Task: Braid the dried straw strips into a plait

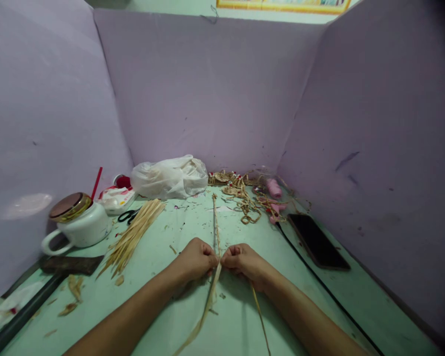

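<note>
A thin twisted straw cord [217,225] runs away from me along the middle of the table. My left hand [199,258] and my right hand [243,262] meet at its near end, fingertips almost touching. Both are closed in a pinch on the straw strands. A flat pale straw strand [212,296] trails from between the hands toward the lower left. Below my right hand a narrower strand [258,311] hangs toward the table's front. The exact grip of each fingertip is partly hidden.
To the left lie a bundle of straw strips [139,232], black scissors [127,216], a white mug [87,230] and a hammer [72,265]. A plastic bag [170,177] and braided pieces [241,190] lie at the back. A phone [319,242] and black cable [319,279] are right.
</note>
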Action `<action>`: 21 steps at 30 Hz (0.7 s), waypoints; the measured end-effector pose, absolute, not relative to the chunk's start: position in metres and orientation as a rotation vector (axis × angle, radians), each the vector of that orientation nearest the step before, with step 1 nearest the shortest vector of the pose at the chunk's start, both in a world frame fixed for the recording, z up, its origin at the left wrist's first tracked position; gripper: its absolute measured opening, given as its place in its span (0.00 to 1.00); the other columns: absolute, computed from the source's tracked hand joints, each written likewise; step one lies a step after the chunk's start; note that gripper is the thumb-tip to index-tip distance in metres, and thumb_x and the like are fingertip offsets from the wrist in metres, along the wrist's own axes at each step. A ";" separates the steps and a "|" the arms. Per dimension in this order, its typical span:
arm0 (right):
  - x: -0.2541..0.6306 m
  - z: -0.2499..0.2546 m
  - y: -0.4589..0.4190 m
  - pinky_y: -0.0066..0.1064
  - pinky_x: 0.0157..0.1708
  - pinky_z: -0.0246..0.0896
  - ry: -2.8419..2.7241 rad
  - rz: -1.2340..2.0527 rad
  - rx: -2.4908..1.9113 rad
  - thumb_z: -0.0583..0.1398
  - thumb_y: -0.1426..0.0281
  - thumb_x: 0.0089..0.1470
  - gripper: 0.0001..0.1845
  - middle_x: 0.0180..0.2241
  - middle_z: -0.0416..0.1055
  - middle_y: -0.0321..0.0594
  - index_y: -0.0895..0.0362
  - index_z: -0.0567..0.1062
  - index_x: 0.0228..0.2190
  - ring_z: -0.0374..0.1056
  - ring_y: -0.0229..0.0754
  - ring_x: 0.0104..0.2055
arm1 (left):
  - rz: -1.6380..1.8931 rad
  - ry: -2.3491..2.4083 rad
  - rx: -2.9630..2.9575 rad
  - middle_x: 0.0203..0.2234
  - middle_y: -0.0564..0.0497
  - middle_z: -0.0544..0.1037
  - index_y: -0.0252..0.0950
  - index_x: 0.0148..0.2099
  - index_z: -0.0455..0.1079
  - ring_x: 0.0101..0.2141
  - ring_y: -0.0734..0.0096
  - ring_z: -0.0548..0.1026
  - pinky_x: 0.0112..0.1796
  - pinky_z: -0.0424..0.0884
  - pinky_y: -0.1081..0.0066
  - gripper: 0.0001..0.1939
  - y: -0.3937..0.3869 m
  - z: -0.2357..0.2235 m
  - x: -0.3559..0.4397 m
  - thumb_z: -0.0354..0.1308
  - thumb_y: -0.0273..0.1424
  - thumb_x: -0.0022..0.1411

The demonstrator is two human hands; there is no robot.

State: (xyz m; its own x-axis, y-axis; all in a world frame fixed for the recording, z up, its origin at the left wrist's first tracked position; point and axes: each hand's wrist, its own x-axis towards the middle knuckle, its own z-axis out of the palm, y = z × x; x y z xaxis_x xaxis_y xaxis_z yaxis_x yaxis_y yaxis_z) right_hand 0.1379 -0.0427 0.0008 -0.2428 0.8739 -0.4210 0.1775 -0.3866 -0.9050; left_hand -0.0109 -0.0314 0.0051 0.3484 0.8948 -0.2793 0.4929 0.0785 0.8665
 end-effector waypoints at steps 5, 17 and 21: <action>0.136 0.001 -0.044 0.23 0.12 0.30 -1.276 1.660 -1.486 0.56 0.76 0.32 0.05 0.07 0.51 0.26 0.59 0.62 0.13 0.42 0.25 0.10 | 0.476 1.381 1.553 0.08 0.55 0.59 0.31 0.17 0.65 0.12 0.82 0.53 0.16 0.46 0.77 0.07 -0.041 0.011 -0.010 0.49 0.27 0.41; 0.135 0.001 -0.046 0.23 0.13 0.32 -1.173 1.678 -1.425 0.58 0.76 0.31 0.05 0.07 0.53 0.27 0.60 0.63 0.14 0.43 0.25 0.10 | 0.181 1.603 2.382 0.26 0.38 0.73 0.30 0.38 0.69 0.28 0.61 0.70 0.31 0.60 0.66 0.15 -0.095 0.011 0.019 0.43 0.25 0.51; 0.136 -0.002 -0.044 0.23 0.13 0.32 -1.199 1.741 -1.375 0.58 0.75 0.31 0.04 0.13 0.64 0.33 0.61 0.65 0.15 0.45 0.25 0.12 | 0.253 1.401 2.420 0.23 0.41 0.73 0.31 0.31 0.70 0.24 0.65 0.69 0.28 0.59 0.69 0.11 -0.097 0.008 0.017 0.48 0.27 0.49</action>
State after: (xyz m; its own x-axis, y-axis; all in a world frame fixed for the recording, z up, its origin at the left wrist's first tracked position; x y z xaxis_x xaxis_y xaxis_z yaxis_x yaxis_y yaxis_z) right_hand 0.1361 -0.0443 -0.0023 -0.2744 0.8713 -0.4069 0.0692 -0.4041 -0.9121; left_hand 0.0169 -0.0971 0.0079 0.4997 0.8661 -0.0125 0.8071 -0.4603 0.3698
